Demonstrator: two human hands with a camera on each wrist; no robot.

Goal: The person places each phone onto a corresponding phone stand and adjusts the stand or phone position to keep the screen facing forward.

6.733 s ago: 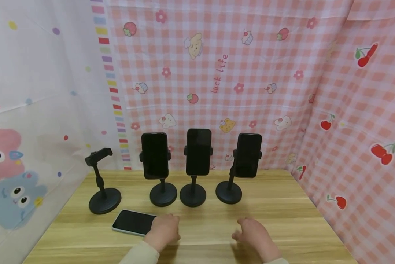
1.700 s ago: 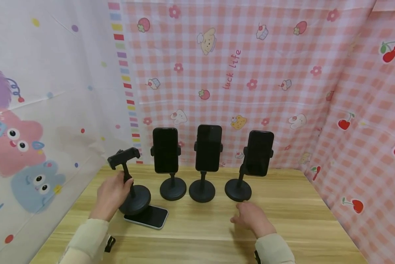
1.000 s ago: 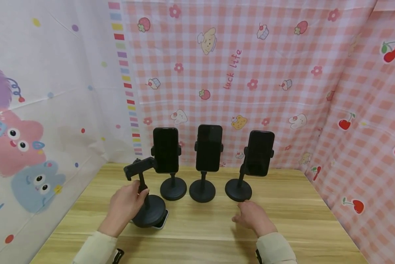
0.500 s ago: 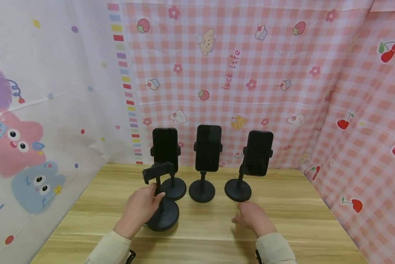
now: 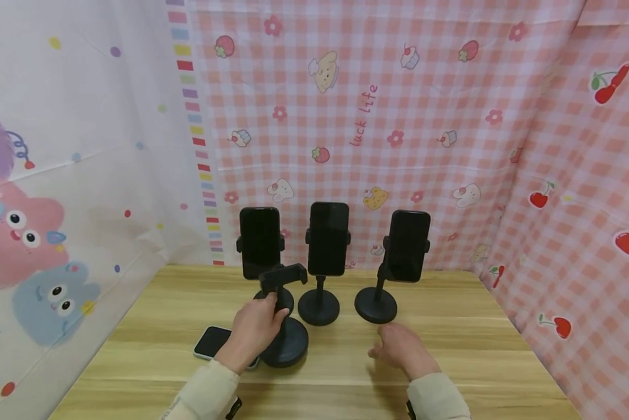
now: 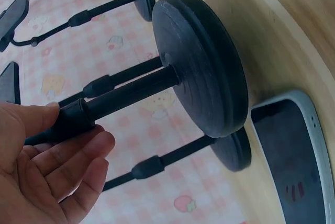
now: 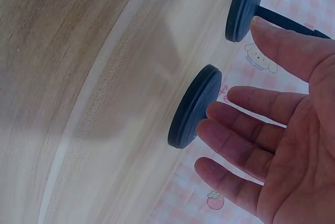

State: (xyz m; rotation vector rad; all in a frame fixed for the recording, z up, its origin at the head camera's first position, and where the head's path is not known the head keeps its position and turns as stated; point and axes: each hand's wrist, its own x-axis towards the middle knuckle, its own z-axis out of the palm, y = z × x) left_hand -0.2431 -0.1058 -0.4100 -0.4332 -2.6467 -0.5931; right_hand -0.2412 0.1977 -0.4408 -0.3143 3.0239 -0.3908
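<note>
My left hand (image 5: 255, 328) grips the stem of a black phone stand (image 5: 289, 346), thumb on one side and fingers curled on the other. The stand's clamp holds no phone. In the left wrist view its round base (image 6: 204, 72) seems held off the table, with a shadow beyond it. A dark-screened phone (image 5: 209, 342) with a light rim lies on the table, partly hidden by my left forearm. My right hand (image 5: 402, 349) holds nothing; the right wrist view shows its fingers spread and relaxed, near the right-hand stand's base (image 7: 196, 106).
Behind the held stand, three more black stands carry upright phones: a left phone (image 5: 260, 242), a middle phone (image 5: 328, 239) and a right phone (image 5: 408, 245). They stand on a wooden table (image 5: 451, 326) before a pink checked cloth (image 5: 430, 93).
My left hand, first by the lying phone, has taken hold of the stand at the far left and carried it right, over and past that phone. The right hand has barely moved lately.
</note>
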